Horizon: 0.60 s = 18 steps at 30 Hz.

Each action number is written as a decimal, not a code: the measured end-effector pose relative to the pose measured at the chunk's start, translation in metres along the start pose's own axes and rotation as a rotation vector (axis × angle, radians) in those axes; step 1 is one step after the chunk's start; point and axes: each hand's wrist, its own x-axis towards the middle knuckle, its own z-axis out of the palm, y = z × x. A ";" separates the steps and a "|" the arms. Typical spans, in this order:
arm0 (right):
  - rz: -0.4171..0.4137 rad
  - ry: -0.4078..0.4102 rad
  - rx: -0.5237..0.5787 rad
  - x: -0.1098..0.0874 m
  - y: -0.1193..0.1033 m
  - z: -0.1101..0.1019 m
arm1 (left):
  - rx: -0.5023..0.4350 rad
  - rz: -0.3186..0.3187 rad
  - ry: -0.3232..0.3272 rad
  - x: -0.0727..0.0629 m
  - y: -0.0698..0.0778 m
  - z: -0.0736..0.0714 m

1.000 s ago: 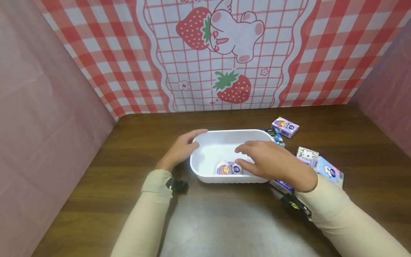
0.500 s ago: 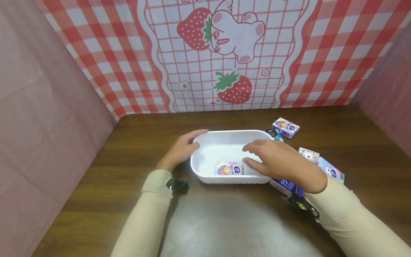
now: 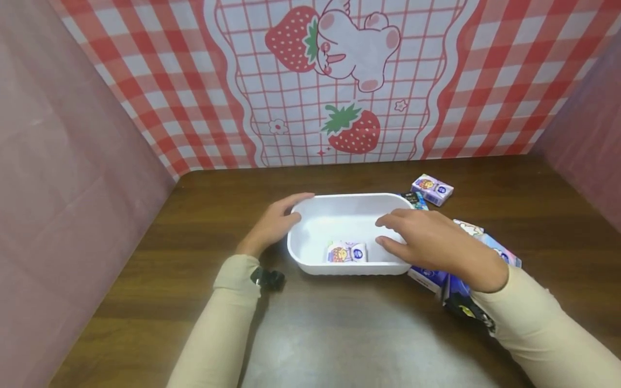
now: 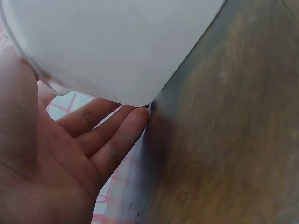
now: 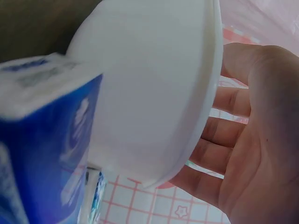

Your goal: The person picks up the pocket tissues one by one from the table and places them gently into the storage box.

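Observation:
A white oblong plastic tub point(image 3: 335, 269) stands on the brown table. My left hand point(image 3: 273, 223) grips its left end, thumb over the rim; in the left wrist view the fingers point(image 4: 124, 128) lie along the outside of the wall. Inside the tub, near the front wall, lies a small lilac printed pack point(image 3: 346, 252). My right hand point(image 3: 432, 237) hangs over the right end, fingers relaxed and apart, holding nothing; the fingertips reach over the rim. Beneath that hand and wrist are blue packs point(image 3: 429, 278), partly hidden; one blue pack point(image 5: 51, 140) looms large in the right wrist view.
Behind the right end of the tub lies a dark blue-green pack point(image 3: 418, 201), with a lilac pack point(image 3: 432, 189) farther back. A pale blue pack point(image 3: 506, 253) shows to the right, partly covered by the right arm. A red checked cloth point(image 3: 179, 97) hangs behind the table.
My right hand has moved right, from above the tub's inside to its right end, its fingers still loose. The left hand, the tub and the pack inside stay in place.

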 end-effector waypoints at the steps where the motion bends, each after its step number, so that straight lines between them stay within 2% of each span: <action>1: -0.004 0.005 -0.004 -0.001 0.001 0.000 | 0.001 -0.003 -0.001 0.000 0.000 0.000; 10: -0.054 0.062 -0.028 -0.007 0.005 0.000 | 0.001 -0.002 -0.001 -0.001 0.002 -0.001; 18: -0.056 0.095 -0.042 -0.010 0.005 -0.005 | 0.001 0.014 0.004 0.000 0.001 0.000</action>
